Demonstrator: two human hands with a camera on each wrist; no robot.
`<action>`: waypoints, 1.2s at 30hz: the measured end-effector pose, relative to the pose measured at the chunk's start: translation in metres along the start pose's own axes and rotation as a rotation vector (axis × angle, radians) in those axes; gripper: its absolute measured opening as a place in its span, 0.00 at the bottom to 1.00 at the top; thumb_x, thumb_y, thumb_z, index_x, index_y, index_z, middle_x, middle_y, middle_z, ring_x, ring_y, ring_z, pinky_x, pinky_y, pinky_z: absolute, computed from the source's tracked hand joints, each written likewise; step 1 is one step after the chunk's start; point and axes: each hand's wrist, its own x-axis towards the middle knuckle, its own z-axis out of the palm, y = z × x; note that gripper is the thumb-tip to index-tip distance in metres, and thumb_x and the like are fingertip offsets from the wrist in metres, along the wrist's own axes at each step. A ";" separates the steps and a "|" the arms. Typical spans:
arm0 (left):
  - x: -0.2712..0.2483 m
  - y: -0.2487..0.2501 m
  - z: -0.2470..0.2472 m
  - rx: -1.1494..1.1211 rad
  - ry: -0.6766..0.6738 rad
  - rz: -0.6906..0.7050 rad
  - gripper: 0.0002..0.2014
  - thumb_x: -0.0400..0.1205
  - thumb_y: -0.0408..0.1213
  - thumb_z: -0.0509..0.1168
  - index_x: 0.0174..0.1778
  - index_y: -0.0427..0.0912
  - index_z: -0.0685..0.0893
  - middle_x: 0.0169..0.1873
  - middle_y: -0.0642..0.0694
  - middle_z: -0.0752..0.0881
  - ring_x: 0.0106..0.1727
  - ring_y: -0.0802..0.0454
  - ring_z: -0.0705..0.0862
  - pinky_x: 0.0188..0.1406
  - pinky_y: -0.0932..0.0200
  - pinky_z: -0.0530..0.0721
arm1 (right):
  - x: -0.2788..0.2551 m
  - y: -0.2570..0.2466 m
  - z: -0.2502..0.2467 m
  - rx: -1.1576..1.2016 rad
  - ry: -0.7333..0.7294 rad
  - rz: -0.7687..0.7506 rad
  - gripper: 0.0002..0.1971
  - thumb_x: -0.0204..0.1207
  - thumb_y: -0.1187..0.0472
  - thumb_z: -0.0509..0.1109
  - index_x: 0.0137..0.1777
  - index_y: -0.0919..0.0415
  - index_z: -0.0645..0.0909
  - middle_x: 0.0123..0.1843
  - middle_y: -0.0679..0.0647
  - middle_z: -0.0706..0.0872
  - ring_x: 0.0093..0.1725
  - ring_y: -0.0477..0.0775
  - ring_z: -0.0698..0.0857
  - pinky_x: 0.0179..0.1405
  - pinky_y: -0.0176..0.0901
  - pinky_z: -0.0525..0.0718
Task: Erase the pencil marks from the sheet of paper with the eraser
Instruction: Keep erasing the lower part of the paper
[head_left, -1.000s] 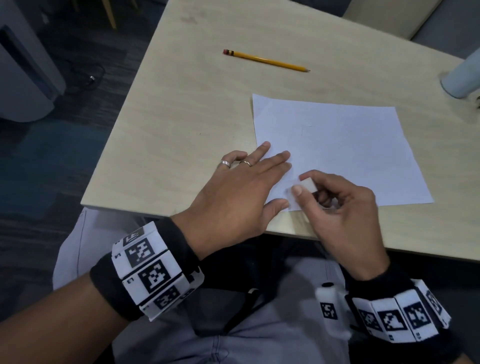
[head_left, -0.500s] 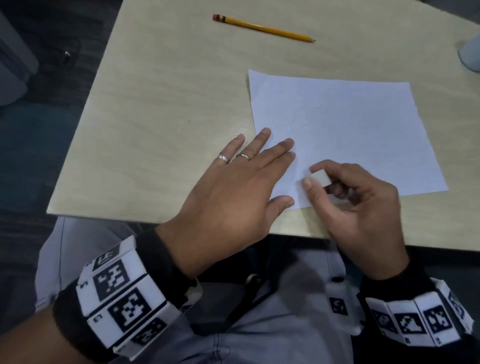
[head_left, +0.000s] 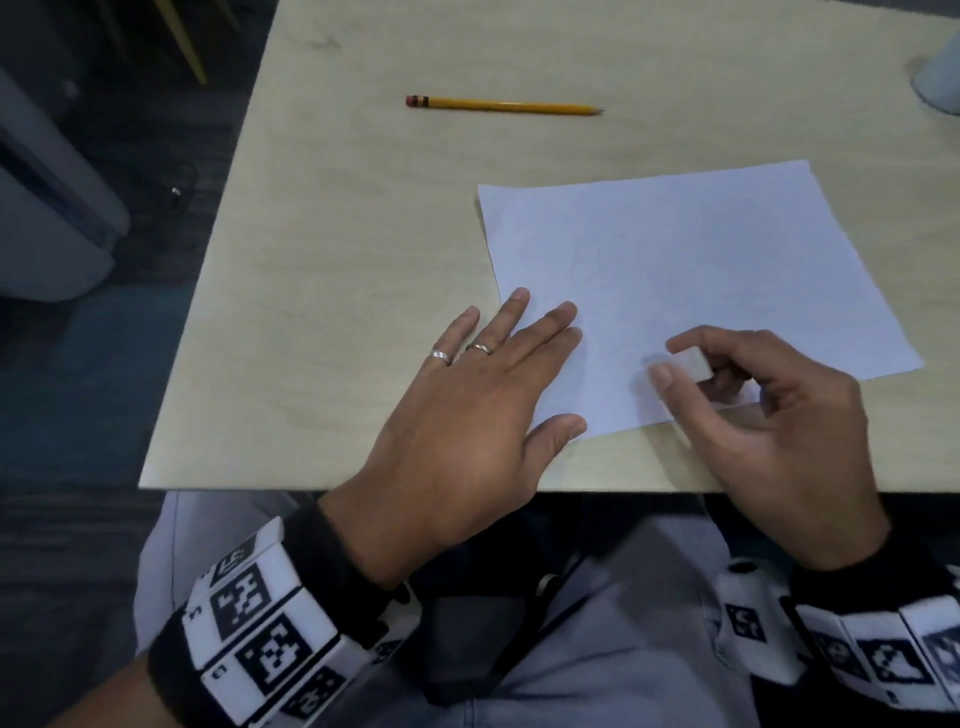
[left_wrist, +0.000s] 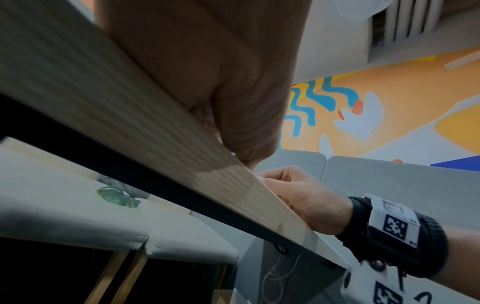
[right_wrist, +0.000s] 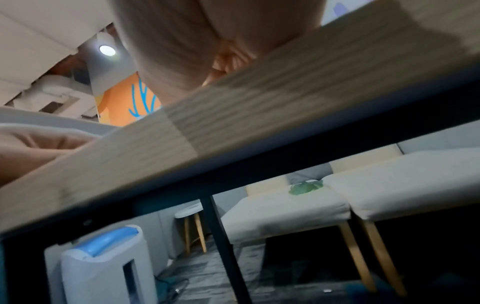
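Note:
A white sheet of paper (head_left: 691, 270) lies on the pale wooden table (head_left: 353, 260), with only faint grey pencil traces near its middle. My left hand (head_left: 483, 384) lies flat with straight fingers, pressing the sheet's near left corner. My right hand (head_left: 769, 415) pinches a small white eraser (head_left: 693, 362) between thumb and forefinger, just above the near part of the sheet. In the left wrist view the right hand (left_wrist: 298, 197) shows beyond the table's edge (left_wrist: 155, 127). The right wrist view shows mostly the table's edge (right_wrist: 233, 127) and my palm.
A yellow pencil (head_left: 504, 105) with a pink end lies at the far side of the table. A pale cup (head_left: 940, 78) stands at the far right corner. The table's near edge runs just under both wrists. Benches and a white appliance (right_wrist: 103, 267) stand beyond.
My right hand has carried the eraser to the right, away from the left hand's thumb. The left hand stays flat on the sheet's corner. The head view has shifted.

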 end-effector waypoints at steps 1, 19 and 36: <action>0.000 0.000 0.000 0.001 -0.001 0.000 0.32 0.91 0.59 0.53 0.90 0.49 0.66 0.92 0.59 0.58 0.93 0.56 0.46 0.92 0.52 0.42 | -0.003 -0.006 0.007 0.008 -0.043 -0.036 0.06 0.81 0.60 0.82 0.55 0.59 0.92 0.40 0.45 0.86 0.41 0.49 0.83 0.48 0.34 0.79; -0.001 0.002 -0.004 0.010 0.006 0.000 0.32 0.91 0.59 0.54 0.91 0.51 0.66 0.92 0.61 0.58 0.93 0.60 0.45 0.92 0.54 0.41 | 0.010 0.008 -0.009 0.019 -0.091 0.020 0.05 0.77 0.63 0.84 0.47 0.52 0.92 0.39 0.45 0.87 0.41 0.52 0.83 0.46 0.35 0.78; -0.001 -0.001 -0.001 0.008 0.002 0.003 0.33 0.90 0.61 0.51 0.91 0.52 0.65 0.91 0.62 0.58 0.93 0.60 0.45 0.92 0.55 0.42 | 0.011 -0.002 0.013 0.047 -0.166 -0.035 0.03 0.79 0.59 0.82 0.46 0.56 0.92 0.35 0.43 0.82 0.39 0.52 0.82 0.45 0.48 0.82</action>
